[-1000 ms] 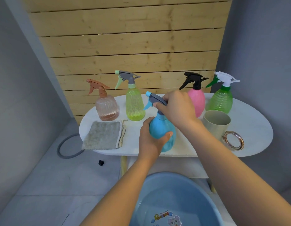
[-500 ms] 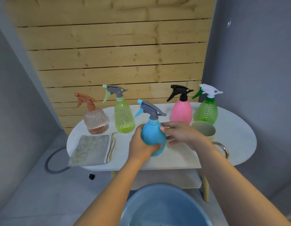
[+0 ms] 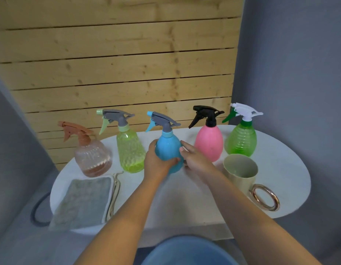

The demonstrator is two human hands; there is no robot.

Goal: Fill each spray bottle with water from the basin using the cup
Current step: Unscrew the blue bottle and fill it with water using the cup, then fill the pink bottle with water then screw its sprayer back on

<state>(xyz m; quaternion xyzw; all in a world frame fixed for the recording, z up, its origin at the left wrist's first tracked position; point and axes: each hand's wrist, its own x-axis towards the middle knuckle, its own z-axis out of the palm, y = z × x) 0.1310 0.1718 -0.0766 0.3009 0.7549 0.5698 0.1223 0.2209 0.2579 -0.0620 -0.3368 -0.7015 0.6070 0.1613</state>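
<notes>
Blue bottle (image 3: 168, 150): stands upright on the desk (image 3: 284, 180), mid-row between the yellow bottle (image 3: 129, 150) and the pink bottle (image 3: 208, 143); long axis vertical, nozzle pointing left, trigger head on.
Left hand (image 3: 158, 161): wraps the blue bottle's left side, thumb across its front – likely steadying it as it is set into line.
Right hand (image 3: 196, 161): fingers fairly straight, touching the bottle's right flank rather than closing round it – a guiding touch, by the look of it.
Cup (image 3: 240, 173): upright just right of the right hand, mouth up, ring handle toward the viewer, within easy reach for scooping.
Basin (image 3: 186, 251): below the desk's near edge, only its rim showing.
Other bottles: all upright, nozzles pointing left.
</notes>
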